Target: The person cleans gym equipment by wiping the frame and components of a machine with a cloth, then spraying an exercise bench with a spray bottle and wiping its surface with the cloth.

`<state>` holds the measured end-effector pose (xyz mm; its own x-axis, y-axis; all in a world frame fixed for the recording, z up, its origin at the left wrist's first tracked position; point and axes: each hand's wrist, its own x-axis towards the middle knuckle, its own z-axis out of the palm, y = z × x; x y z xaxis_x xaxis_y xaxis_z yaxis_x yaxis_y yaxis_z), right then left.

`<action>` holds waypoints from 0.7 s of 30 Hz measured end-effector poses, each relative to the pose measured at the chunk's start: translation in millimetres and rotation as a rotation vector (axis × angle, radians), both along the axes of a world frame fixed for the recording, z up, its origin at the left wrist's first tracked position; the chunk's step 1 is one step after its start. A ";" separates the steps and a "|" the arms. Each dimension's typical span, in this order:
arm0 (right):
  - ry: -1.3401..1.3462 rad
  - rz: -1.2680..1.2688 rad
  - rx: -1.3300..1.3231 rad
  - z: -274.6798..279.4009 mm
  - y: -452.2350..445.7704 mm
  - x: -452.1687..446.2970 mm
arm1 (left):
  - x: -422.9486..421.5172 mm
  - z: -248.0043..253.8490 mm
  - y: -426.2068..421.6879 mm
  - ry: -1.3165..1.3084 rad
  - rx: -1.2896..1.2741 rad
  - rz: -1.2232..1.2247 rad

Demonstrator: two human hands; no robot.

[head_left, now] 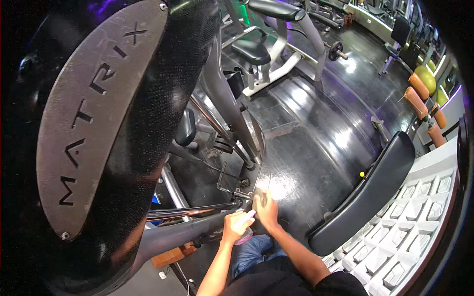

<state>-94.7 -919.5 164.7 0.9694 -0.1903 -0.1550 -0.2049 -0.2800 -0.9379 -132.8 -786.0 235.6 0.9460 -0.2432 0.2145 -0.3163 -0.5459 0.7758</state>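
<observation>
My left hand (237, 228) is closed beside the lower end of the exercise machine's frame (200, 224). Below its fingers shows part of a clear, rounded item with a pink edge (244, 239); the rest is hidden by the hand. A white patch lies along the fingers, too bright to make out. Just to the right, my right hand (266, 209) is at the curved edge of the machine's base, its fingers smeared by motion. Whether it holds anything cannot be seen. A bent metal rod (223, 180) and chrome bars (192, 211) sit close to both hands.
A large black panel with a MATRIX plate (96, 113) fills the left side. A black padded bench (365, 195) stands at right, by a white patterned wall panel (405, 232). Farther back are a seated machine (252, 52), orange rollers (417, 101) and a green ball (424, 79).
</observation>
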 end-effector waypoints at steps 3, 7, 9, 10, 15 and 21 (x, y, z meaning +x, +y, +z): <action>-0.043 0.080 -0.004 13.6 -3.4 -27.4 | -0.2 -4.1 -0.4 0.012 -0.107 0.026; -0.325 0.181 -0.083 21.6 -15.1 -28.5 | 0.2 -4.1 2.3 -0.014 -0.127 -0.025; -0.109 0.119 -0.163 44.1 -17.8 -13.1 | 0.0 -2.4 5.7 -0.032 -0.018 -0.063; -0.123 0.049 -0.123 43.8 -16.1 -0.8 | 0.2 -6.7 6.5 -0.067 -0.023 -0.074; -0.276 0.073 -0.273 70.5 -25.6 46.6 | -2.5 -13.3 6.0 -0.040 -0.123 -0.042; -0.358 0.378 -0.435 75.8 -36.6 14.0 | 3.5 -20.9 9.9 -0.246 -0.098 -0.127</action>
